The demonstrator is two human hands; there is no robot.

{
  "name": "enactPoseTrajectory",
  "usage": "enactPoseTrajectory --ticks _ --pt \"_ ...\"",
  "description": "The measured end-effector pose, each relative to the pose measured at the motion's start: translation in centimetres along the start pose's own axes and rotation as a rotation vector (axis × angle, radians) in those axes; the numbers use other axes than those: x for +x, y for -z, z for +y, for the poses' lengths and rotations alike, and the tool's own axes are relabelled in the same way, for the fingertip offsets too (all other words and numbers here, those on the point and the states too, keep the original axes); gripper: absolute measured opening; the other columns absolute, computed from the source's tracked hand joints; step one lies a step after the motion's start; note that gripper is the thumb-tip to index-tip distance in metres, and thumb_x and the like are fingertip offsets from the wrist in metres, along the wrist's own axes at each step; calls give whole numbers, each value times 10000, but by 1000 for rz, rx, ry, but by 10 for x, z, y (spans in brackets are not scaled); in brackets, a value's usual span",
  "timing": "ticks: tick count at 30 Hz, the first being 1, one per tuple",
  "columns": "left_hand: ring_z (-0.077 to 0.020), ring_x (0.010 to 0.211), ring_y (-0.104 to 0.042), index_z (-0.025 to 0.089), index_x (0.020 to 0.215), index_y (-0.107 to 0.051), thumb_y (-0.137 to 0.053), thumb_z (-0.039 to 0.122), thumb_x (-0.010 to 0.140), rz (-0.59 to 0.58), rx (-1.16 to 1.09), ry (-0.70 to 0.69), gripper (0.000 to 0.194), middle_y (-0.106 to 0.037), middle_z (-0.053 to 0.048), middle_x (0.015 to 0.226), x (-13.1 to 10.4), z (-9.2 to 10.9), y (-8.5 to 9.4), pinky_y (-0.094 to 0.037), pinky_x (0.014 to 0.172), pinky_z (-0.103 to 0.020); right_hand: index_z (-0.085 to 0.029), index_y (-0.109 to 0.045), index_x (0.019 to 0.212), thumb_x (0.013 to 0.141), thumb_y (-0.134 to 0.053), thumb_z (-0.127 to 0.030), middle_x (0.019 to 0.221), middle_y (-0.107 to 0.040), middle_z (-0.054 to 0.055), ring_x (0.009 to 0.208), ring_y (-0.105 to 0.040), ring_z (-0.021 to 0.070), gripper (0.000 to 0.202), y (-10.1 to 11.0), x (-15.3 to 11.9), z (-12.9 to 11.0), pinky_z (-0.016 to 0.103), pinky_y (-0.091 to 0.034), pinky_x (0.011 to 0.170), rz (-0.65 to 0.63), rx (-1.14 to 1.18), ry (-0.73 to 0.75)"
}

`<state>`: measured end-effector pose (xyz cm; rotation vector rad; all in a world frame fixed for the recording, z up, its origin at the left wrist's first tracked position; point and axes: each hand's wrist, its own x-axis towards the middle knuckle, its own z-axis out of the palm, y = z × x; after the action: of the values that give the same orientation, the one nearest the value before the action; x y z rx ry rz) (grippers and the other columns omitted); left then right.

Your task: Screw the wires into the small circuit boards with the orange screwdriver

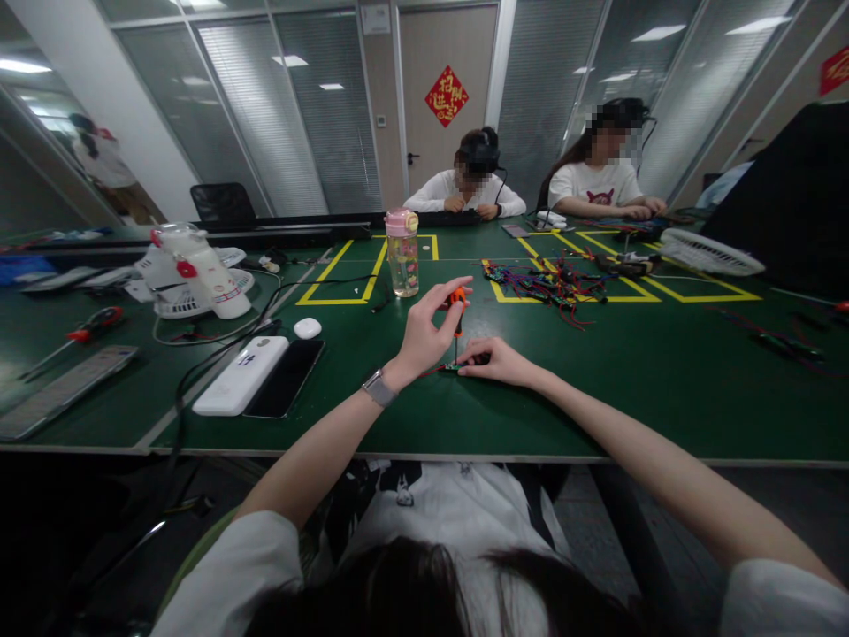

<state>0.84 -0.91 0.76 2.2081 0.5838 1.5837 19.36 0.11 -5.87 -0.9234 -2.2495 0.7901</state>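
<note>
My left hand (pixel 429 326) grips the orange and black handle of a screwdriver (pixel 457 305), which stands upright with its tip down on a small green circuit board (pixel 450 366). The board lies on the green table, with a red wire at its left end. My right hand (pixel 494 361) pinches the board's right end between thumb and fingers, close beside the screwdriver shaft. Something dark shows under the right hand's fingers, too small to make out.
A pink-lidded bottle (pixel 402 257) stands beyond my left hand. Tangled wired boards (pixel 550 281) lie ahead right. To the left are a white power bank (pixel 240 376), a black phone (pixel 285 379), cables, a white fan (pixel 172 281) and another screwdriver (pixel 86 334). Two people sit across.
</note>
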Motion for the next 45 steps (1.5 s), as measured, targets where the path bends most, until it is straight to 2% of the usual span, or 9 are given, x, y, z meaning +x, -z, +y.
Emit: enactPoseTrajectory --ticks 6,11,14,21,27,30,35,38,45 --pt "-123 790 -554 217 1010 -639 -655 303 844 127 152 -32 188 -563 -5 866 3 0 1 -498 724 -256 -148 -761 922 764 -693 -494 686 -539 14 587 -443 113 387 0 0 -1 251 -358 557 13 -1 -11" --pt "-143 934 -585 239 1218 -559 -425 263 967 22 73 -13 286 -608 -55 1062 1 1 3 -500 807 -284 -148 -761 925 771 -689 -483 709 -566 26 605 -466 119 375 0 0 -1 255 -371 570 4 4 -10" --pt "-134 935 -608 235 1293 -496 -407 236 971 -22 22 2 334 -617 -65 1132 1 1 2 -504 817 -280 -144 -761 915 769 -692 -477 698 -564 24 607 -470 123 370 0 0 -2 257 -370 571 8 4 -9" --pt "-124 768 -541 212 956 -665 -652 282 848 140 161 -41 129 -556 -1 823 4 3 3 -477 740 -270 -145 -761 921 772 -696 -453 695 -546 18 606 -460 119 348 0 0 -2 250 -355 560 13 -3 -10" --pt "-139 951 -608 231 1222 -566 -401 288 980 18 -24 31 299 -610 -60 1100 1 1 3 -494 856 -295 -138 -760 933 774 -690 -466 703 -555 25 610 -472 122 371 0 -1 0 255 -365 570 6 3 -11" --pt "-141 940 -640 220 1266 -529 -414 276 974 -8 -152 73 319 -625 -72 1133 1 -1 1 -508 851 -292 -137 -762 929 772 -687 -483 702 -557 26 606 -467 120 387 -1 -1 1 255 -367 571 12 -7 -12" --pt "-116 796 -581 194 1001 -655 -607 242 871 118 -66 84 147 -606 -17 878 4 -1 1 -485 738 -237 -137 -764 926 771 -689 -482 700 -555 26 606 -463 119 386 -1 -1 1 251 -361 564 15 -17 -7" --pt "-112 791 -549 188 888 -655 -661 253 834 168 -9 63 84 -574 -3 849 5 -1 2 -465 734 -231 -136 -763 926 775 -691 -466 703 -555 27 606 -462 119 370 -1 -1 1 250 -358 562 17 -15 -5" --pt "-130 935 -622 240 1228 -566 -395 289 981 39 -106 104 304 -618 -54 1125 1 -1 2 -490 844 -279 -143 -760 938 777 -691 -467 700 -559 24 613 -475 123 368 -1 -1 0 255 -369 576 7 2 -9"
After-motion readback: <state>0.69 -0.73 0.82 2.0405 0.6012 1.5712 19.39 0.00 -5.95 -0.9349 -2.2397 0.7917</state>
